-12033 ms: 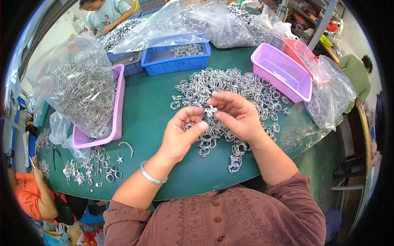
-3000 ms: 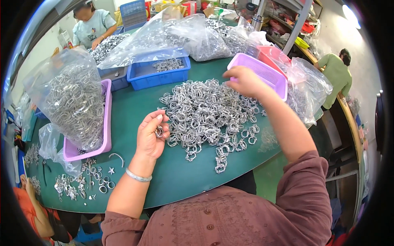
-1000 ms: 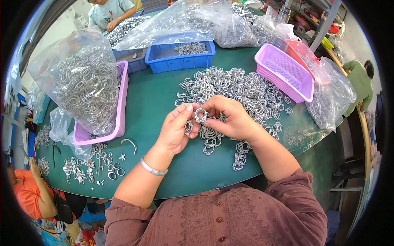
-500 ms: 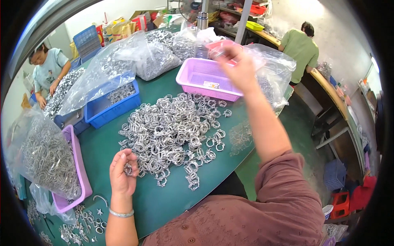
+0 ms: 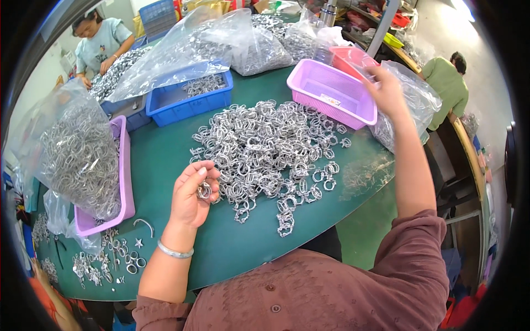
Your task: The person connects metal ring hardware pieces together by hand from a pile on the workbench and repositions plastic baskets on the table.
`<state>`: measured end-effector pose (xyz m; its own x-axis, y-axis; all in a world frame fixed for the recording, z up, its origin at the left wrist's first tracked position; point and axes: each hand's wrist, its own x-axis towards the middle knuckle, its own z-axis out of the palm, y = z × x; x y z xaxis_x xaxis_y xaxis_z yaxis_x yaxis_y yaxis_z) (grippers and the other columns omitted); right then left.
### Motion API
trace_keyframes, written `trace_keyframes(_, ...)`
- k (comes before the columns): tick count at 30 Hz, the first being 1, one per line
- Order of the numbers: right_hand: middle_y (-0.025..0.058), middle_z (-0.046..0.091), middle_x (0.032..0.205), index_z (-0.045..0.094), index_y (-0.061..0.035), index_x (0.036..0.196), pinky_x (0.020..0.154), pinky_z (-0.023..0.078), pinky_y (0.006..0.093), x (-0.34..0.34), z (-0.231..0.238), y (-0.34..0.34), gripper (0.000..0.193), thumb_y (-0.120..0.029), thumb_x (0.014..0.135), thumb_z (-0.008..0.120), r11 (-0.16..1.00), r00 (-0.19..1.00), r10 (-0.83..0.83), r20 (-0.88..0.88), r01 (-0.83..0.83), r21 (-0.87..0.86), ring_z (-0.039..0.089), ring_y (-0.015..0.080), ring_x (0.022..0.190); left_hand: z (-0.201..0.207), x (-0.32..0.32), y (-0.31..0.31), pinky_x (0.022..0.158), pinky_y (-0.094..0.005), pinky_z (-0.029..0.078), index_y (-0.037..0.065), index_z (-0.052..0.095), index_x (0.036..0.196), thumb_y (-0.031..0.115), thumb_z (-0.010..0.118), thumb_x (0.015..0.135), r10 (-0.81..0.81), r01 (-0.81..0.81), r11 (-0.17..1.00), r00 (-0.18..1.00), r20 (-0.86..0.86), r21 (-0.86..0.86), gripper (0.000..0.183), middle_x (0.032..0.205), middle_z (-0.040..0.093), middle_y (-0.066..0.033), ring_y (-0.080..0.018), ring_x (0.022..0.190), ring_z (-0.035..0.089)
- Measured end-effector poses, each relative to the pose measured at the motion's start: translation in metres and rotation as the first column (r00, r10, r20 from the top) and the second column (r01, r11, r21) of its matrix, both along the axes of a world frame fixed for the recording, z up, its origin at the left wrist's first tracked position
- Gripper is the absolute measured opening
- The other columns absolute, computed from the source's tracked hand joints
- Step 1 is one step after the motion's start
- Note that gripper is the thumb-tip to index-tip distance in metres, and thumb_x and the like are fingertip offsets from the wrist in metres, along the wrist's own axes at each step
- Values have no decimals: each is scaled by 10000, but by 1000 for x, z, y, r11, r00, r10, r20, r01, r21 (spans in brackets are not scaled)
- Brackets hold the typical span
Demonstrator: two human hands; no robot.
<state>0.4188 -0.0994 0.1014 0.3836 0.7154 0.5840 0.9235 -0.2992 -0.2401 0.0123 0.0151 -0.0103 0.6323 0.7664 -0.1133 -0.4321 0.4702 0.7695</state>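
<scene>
My left hand (image 5: pixel 193 193) is closed around a small silvery metal ring (image 5: pixel 205 190), at the near left edge of a big heap of similar rings (image 5: pixel 256 140) on the green table. A shiny bangle circles that wrist. My right hand (image 5: pixel 385 91) is raised at the right end of a purple plastic basket (image 5: pixel 306 91), next to a red tray (image 5: pixel 349 59) and a clear plastic bag (image 5: pixel 411 88). Its fingers are curled and slightly blurred. Whatever they hold, if anything, cannot be made out.
Behind the heap stands a blue bin (image 5: pixel 165 107) with metal pieces. At left, a bag of rings (image 5: pixel 83 154) rests in a purple tray (image 5: pixel 128 193). Loose parts (image 5: pixel 94 267) lie near the table's left front. One person (image 5: pixel 102 44) works far left; another (image 5: pixel 446 83) is at the right bench.
The whole view has shifted, so the table sits further right in the picture. My right hand has moved right and nearer relative to the purple basket. My left hand still holds the ring.
</scene>
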Motion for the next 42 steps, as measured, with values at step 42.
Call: trace_keyframes(42, 92, 559, 951, 593, -45, 920, 836, 390, 370, -155, -67, 63, 250, -158, 710, 669, 802, 818, 573, -55, -573, -169, 494, 279, 922, 3, 3, -7, 494, -204, 405, 41, 569, 989, 109, 513, 872, -65, 91, 984, 984, -165, 152, 146, 821, 593, -47, -80, 614, 511)
